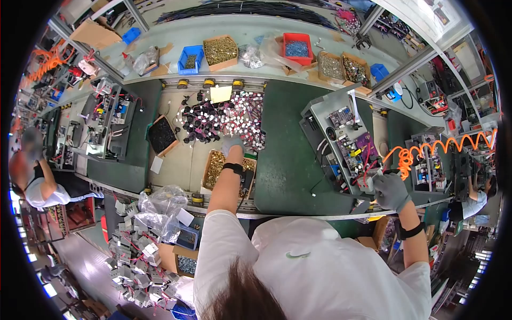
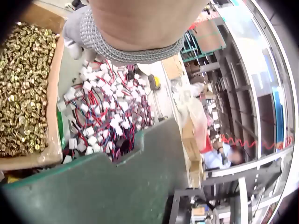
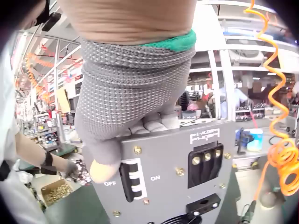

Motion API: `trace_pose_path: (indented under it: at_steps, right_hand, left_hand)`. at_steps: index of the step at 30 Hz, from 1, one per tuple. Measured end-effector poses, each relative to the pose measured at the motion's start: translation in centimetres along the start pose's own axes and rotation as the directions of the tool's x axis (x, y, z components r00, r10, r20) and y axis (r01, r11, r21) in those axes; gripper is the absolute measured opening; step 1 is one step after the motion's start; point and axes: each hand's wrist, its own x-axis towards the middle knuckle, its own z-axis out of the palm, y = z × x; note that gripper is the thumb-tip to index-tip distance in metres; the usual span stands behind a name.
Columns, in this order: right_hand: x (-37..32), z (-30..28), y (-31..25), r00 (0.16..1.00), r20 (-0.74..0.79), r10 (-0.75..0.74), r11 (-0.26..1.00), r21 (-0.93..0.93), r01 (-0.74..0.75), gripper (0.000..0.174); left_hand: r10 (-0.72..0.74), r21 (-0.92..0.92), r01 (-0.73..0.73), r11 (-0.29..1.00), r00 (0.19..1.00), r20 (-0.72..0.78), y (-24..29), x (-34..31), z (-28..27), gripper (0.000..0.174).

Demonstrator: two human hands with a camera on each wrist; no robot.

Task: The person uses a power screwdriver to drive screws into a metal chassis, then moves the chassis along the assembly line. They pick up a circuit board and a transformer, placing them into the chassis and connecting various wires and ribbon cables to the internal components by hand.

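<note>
My gloved left hand (image 1: 233, 143) reaches to the lower edge of a heap of white connectors with coloured wires (image 1: 242, 114); in the left wrist view only part of this hand (image 2: 77, 35) shows above the connectors (image 2: 110, 102), its grip hidden. The gloved right hand (image 1: 392, 193) is at the near right corner of a grey metal unit (image 1: 320, 125) holding circuit boards. In the right wrist view this hand (image 3: 131, 88) grips the top edge of the unit's grey panel (image 3: 163, 161), thumb on the front beside a black OFF/ON switch (image 3: 126, 182), fingers behind.
A box of brass-coloured screws (image 1: 214, 168) sits just below the left hand, and a box of black parts (image 1: 162, 135) lies farther left. Small-part bins (image 1: 297, 49) line the back shelf. An orange coiled hose (image 1: 405, 160) hangs beside the right hand.
</note>
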Motion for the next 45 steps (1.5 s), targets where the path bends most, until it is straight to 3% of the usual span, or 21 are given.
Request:
trace_pose_path:
  at_steps: [4, 5, 7, 11, 12, 13, 14, 17, 19, 21, 22, 23, 24, 25, 27, 29, 31, 35, 38, 41, 45]
  right_hand:
    - [1.5, -1.0, -3.4, 0.996, 0.085, 0.026, 0.995, 0.093, -0.034, 0.023]
    - [1.9, -1.0, -4.6, 0.996, 0.086, 0.027, 0.995, 0.095, -0.035, 0.023]
    - [2.9, -0.8, -7.2, 0.969, 0.193, 0.156, 0.97, 0.156, -0.188, 0.023]
    - [3.3, 0.4, -8.2, 0.972, 0.139, 0.188, 0.934, 0.28, -0.22, 0.03]
    - [2.8, 1.2, -8.1, 0.982, 0.001, 0.187, 0.919, 0.353, -0.175, 0.033]
    - [2.6, 1.6, -8.4, 0.98, -0.001, 0.199, 0.917, 0.353, -0.186, 0.033]
    - [2.4, 1.9, -8.5, 0.973, -0.055, 0.224, 0.918, 0.346, -0.192, 0.033]
    - [1.7, 3.0, -8.3, 0.961, -0.119, 0.248, 0.921, 0.337, -0.196, 0.032]
    - [1.3, 3.6, -8.1, 0.961, -0.127, 0.247, 0.921, 0.337, -0.193, 0.031]
    - [1.3, 3.9, -8.1, 0.962, -0.145, 0.23, 0.933, 0.313, -0.176, 0.031]
    - [1.3, 3.9, -8.1, 0.963, -0.116, 0.242, 0.929, 0.314, -0.196, 0.032]
    - [1.4, 3.7, -8.1, 0.963, -0.117, 0.244, 0.928, 0.317, -0.196, 0.032]
    - [1.5, 3.6, -8.1, 0.967, -0.079, 0.243, 0.928, 0.309, -0.208, 0.033]
    - [1.7, 3.3, -8.3, 0.969, -0.044, 0.244, 0.928, 0.299, -0.22, 0.033]
    - [2.2, 2.3, -8.7, 0.968, -0.026, 0.249, 0.921, 0.317, -0.228, 0.033]
    - [2.0, 2.2, -8.9, 0.97, 0.002, 0.241, 0.93, 0.286, -0.232, 0.032]
    - [1.9, 1.9, -9.2, 0.971, -0.024, 0.239, 0.93, 0.292, -0.222, 0.03]
    - [1.7, 1.9, -9.6, 0.963, -0.061, 0.262, 0.919, 0.321, -0.229, 0.023]
    - [2.0, 1.0, -10.6, 0.952, 0.045, 0.304, 0.89, 0.343, -0.301, 0.023]
    - [2.7, 1.0, -11.7, 0.951, 0.204, 0.234, 0.884, 0.363, -0.295, 0.027]
    - [2.9, 0.5, -11.0, 0.954, 0.279, 0.11, 0.861, 0.452, -0.232, 0.032]
  left_hand:
    - [-0.001, 0.118, -0.009, 0.993, 0.996, 0.09, -0.7, 1.7, -2.9, 0.048]
    - [0.059, 0.233, -0.078, 0.969, 0.994, 0.087, -0.8, 2.5, -3.0, 0.051]
    - [0.125, 0.359, -0.151, 0.921, 0.988, 0.095, -0.8, 2.9, -3.0, 0.054]
    - [0.183, 0.66, -0.238, 0.713, 0.971, 0.153, -1.4, 4.8, -2.5, 0.06]
    - [0.181, 0.641, -0.218, 0.736, 0.976, 0.124, -1.4, 4.9, -2.4, 0.061]
    - [0.178, 0.621, -0.201, 0.757, 0.979, 0.099, -0.8, 3.6, -3.0, 0.062]
    - [0.253, 0.753, -0.251, 0.609, 0.961, 0.116, -0.7, 2.0, -3.8, 0.058]
    - [0.244, 0.77, -0.328, 0.547, 0.943, 0.228, -1.8, 5.5, -2.4, 0.058]
    - [0.352, 0.784, -0.368, 0.5, 0.913, 0.205, -2.0, 3.4, -3.2, 0.051]
    - [0.482, 0.504, -0.435, 0.746, 0.875, 0.042, -2.0, 2.0, -3.7, 0.051]
    - [0.486, 0.507, -0.439, 0.741, 0.873, 0.045, -1.9, 1.2, -3.9, 0.051]
    - [0.546, 0.221, -0.516, 0.828, 0.831, -0.105, -1.9, 0.1, -4.1, 0.039]
    - [0.548, -0.079, -0.585, 0.807, 0.792, -0.268, -2.1, -0.6, -4.3, 0.027]
    - [0.552, -0.076, -0.589, 0.804, 0.789, -0.27, -2.6, -1.0, -4.6, 0.027]
    - [0.537, -0.591, -0.636, 0.496, 0.76, -0.366, -3.4, -1.2, -4.8, 0.041]
    - [0.547, -0.585, -0.636, 0.503, 0.758, -0.354, -4.4, 0.1, -5.3, 0.033]
    - [0.375, -0.617, -0.399, 0.679, 0.91, -0.175, -5.0, -0.3, -6.0, 0.028]
    - [0.426, -0.529, -0.481, 0.7, 0.875, -0.231, -5.1, -5.9, -8.2, 0.028]
    - [0.482, -0.494, -0.574, 0.653, 0.818, -0.313, -7.9, -5.3, -7.0, 0.035]
    - [0.376, -0.524, -0.459, 0.718, 0.889, -0.263, -9.4, -7.8, -7.3, 0.031]
    - [0.426, -0.49, -0.547, 0.679, 0.837, -0.343, -11.1, -10.3, -7.1, 0.026]
